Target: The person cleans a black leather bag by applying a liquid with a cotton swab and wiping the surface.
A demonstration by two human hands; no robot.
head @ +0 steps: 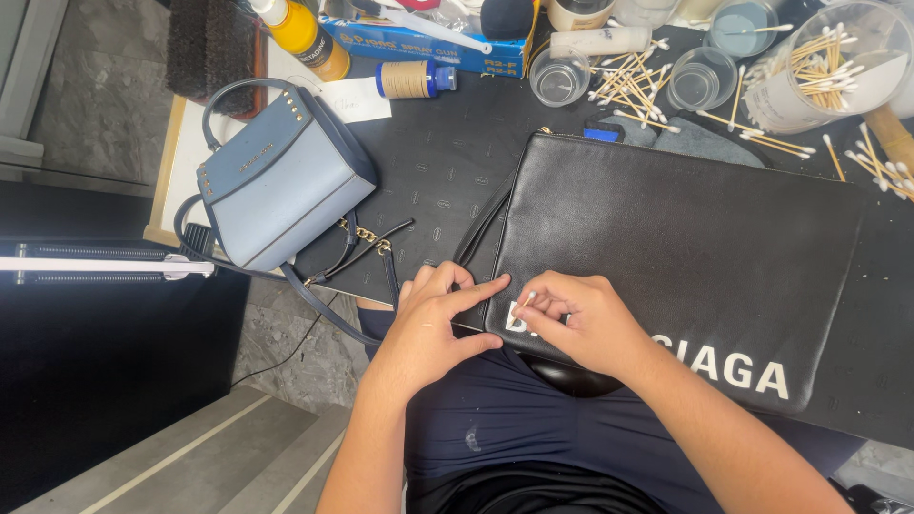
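Lying flat at the near edge of the counter [447, 162], a large black leather pouch [666, 238] overhangs the person's lap slightly, white lettering running along its near side. Both hands work at its near left corner.

The left hand [433, 328] rests on that corner, fingers [476, 290] loosely spread, the forefinger stretched out and pressing down on the leather just beside the first white letter. The right hand [581, 319] sits directly on the lettering, its fingers [533, 309] pressed together and pinching a cotton swab [526, 302], whose white tip touches the pouch between the two hands. The hands are nearly touching.

Toward the left edge of the counter, a grey-blue handbag [276, 181] lies on its side, its strap [367, 247] trailing over the near edge, well apart from the pouch. Along the far edge stand two small clear cups [560, 76], a clear jar of swabs [828, 67], a yellow bottle [305, 33] and a blue box [419, 43]. Loose swabs [633, 90] are scattered at the far right corner.
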